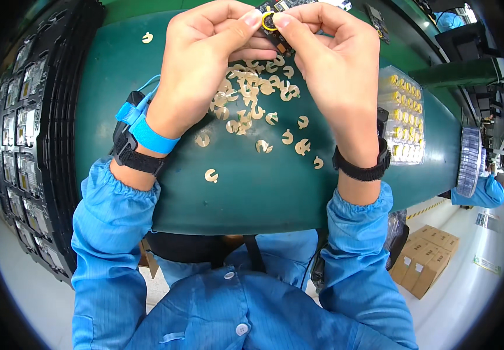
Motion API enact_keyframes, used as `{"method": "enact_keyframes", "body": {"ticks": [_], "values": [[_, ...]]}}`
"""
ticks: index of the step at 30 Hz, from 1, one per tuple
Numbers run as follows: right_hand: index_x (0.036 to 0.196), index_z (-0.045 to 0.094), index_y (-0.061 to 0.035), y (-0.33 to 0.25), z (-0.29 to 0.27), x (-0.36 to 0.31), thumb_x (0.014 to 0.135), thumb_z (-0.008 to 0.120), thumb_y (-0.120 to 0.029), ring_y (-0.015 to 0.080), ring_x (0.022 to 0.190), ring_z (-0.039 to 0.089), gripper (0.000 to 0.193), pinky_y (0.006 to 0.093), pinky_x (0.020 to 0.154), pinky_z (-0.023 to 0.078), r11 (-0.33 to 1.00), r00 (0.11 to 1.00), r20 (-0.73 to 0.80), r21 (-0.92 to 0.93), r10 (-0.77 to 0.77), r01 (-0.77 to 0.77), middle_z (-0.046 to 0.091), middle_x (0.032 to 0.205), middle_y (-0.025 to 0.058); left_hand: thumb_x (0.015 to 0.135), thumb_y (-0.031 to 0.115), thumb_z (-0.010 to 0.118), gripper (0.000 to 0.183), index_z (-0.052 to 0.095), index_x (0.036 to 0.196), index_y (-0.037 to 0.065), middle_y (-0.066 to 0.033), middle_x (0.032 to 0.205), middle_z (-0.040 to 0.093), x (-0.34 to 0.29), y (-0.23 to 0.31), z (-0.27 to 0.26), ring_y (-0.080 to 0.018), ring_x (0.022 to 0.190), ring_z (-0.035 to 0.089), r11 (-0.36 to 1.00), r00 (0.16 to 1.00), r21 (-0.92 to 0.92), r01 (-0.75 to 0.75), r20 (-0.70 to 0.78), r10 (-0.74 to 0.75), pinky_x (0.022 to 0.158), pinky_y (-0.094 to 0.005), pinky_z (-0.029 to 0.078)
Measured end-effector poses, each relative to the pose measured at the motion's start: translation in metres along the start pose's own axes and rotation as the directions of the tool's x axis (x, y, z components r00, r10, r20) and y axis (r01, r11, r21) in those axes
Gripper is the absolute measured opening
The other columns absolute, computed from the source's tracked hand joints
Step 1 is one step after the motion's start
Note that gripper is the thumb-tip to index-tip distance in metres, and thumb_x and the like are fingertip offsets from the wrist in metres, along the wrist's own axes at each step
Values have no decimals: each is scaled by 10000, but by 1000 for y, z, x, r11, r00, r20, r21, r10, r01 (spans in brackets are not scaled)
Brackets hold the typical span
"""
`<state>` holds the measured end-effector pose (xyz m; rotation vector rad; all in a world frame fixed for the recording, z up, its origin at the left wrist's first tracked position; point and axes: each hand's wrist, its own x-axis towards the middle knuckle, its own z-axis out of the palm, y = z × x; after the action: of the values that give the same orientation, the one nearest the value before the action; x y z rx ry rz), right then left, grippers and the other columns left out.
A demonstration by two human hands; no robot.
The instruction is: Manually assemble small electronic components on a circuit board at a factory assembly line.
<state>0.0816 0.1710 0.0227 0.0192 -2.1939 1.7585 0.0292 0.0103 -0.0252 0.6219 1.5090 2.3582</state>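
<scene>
Both hands meet at the far edge of the view over a small dark circuit board (281, 43). My left hand (196, 64) is closed, its fingers behind the board and its thumb at the left of a yellow-rimmed round part (269, 22). My right hand (345, 76) is closed on the board too, its thumb tip against the right side of that round part. The fingers hide much of the board. Beneath and nearer than the hands lie several pale notched discs (250, 87), heaped and scattered on the green work mat (240, 201).
Stacked black trays (59, 122) of circuit boards stand at the left. A clear tray (403, 116) with rows of yellow-rimmed round parts lies at the right. A blue wrist strap (153, 137) with a cord is on my left wrist. Cardboard boxes (424, 259) sit on the floor.
</scene>
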Motion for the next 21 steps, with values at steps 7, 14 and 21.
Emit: {"method": "enact_keyframes", "body": {"ticks": [7,14,21], "values": [[882,698,78,3,5,-2,913,704,-27,18,621,573,109,200,531,448,1000,999,-16,-6,-29,28,671,709,22,1064,121,554,223,640,1131,-74,-174,1064,728,0,-2,0,-247,947,750,1000,1000,-4,-19,6,19,907,-372,629],[876,663,58,-21,5,-4,964,669,-2,12,572,563,107,187,484,400,998,998,-13,-24,54,-55,681,731,32,1069,120,542,224,641,1136,-69,-181,1089,728,1,1,1,-259,970,750,999,999,19,-46,9,46,914,-377,627],[880,694,63,8,6,2,908,723,-19,8,611,555,91,191,531,439,946,952,-37,-126,-304,298,657,697,5,1070,117,541,221,643,1140,-67,-174,1090,730,1,3,1,-251,971,751,998,998,16,-68,3,68,906,-372,626]]}}
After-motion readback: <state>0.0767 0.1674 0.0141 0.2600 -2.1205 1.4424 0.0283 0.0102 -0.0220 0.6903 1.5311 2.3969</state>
